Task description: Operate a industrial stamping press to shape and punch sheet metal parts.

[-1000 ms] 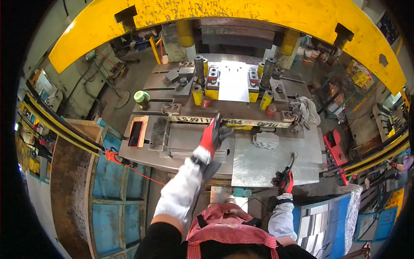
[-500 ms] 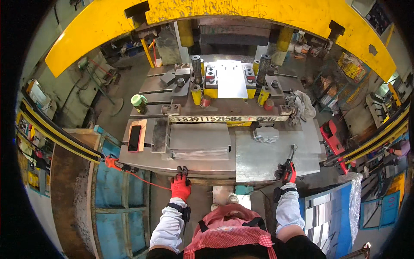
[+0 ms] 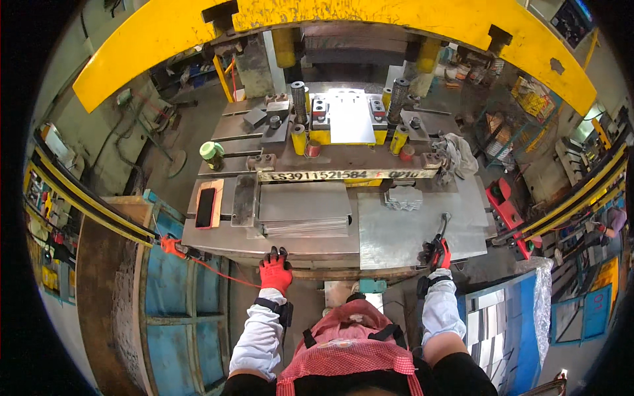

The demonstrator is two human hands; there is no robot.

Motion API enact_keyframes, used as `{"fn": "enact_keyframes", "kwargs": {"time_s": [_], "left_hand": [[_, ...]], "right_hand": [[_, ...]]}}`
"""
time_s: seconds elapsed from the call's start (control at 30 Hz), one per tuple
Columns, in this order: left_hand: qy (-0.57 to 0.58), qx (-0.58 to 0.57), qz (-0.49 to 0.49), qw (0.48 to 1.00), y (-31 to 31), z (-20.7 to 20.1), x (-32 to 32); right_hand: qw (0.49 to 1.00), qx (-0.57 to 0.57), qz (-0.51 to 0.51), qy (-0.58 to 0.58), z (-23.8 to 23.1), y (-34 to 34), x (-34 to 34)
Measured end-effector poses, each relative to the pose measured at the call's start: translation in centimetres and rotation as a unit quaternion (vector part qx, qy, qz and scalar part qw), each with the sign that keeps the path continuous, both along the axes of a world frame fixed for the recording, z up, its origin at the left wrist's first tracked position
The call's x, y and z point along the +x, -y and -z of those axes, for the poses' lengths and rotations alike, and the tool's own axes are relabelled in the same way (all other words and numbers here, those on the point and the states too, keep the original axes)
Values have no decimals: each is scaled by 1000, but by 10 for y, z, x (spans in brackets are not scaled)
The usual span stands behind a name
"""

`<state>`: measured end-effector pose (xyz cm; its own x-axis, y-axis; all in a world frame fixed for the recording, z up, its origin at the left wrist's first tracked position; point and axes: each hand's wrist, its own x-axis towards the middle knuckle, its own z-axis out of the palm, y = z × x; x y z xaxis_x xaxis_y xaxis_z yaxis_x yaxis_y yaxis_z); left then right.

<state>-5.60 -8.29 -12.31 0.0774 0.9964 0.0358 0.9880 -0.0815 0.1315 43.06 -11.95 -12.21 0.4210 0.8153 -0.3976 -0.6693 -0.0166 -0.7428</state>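
Note:
My left hand (image 3: 275,272), in a red glove with dark fingertips, rests at the front edge of the steel press bed (image 3: 310,248). Its fingers stretch forward, holding nothing, just short of a stack of flat metal sheets (image 3: 305,206). Over the front of a smooth metal plate (image 3: 389,231) on the right, my right hand (image 3: 438,256), gloved alike, is closed round a thin dark rod-like hand tool (image 3: 443,224). The tool's small rounded end points away from me above the plate. A small pile of cut metal pieces (image 3: 403,197) sits at that plate's far edge.
Beyond a long lettered bar stands a die with a bright sheet (image 3: 351,117) between dark guide posts (image 3: 399,99). A phone (image 3: 205,208) and a green-capped bottle (image 3: 212,155) are left; a grey rag (image 3: 456,157) and red bin (image 3: 507,211) right. A yellow beam (image 3: 370,14) arches overhead.
The view has shifted slightly. Both hands stay near the same places, my left hand at the bed's edge and my right hand still round the rod-like tool.

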Motion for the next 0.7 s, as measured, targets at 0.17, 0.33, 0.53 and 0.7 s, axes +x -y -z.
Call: {"fn": "enact_keyframes", "kwargs": {"time_s": [0.17, 0.33, 0.53, 0.7], "left_hand": [[4, -54, -5, 999, -7, -12, 5], [-4, -72, -17, 997, -11, -12, 6], [-2, -114, -24, 993, -17, -14, 5], [10, -89, -14, 996, -18, -8, 1]], "right_hand": [[1000, -14, -5, 7, 14, 1, 13], [998, -32, 14, 46, 5, 2, 5], [998, -34, 22, 48, -1, 2, 0], [999, -17, 21, 39, 6, 2, 5]]}}
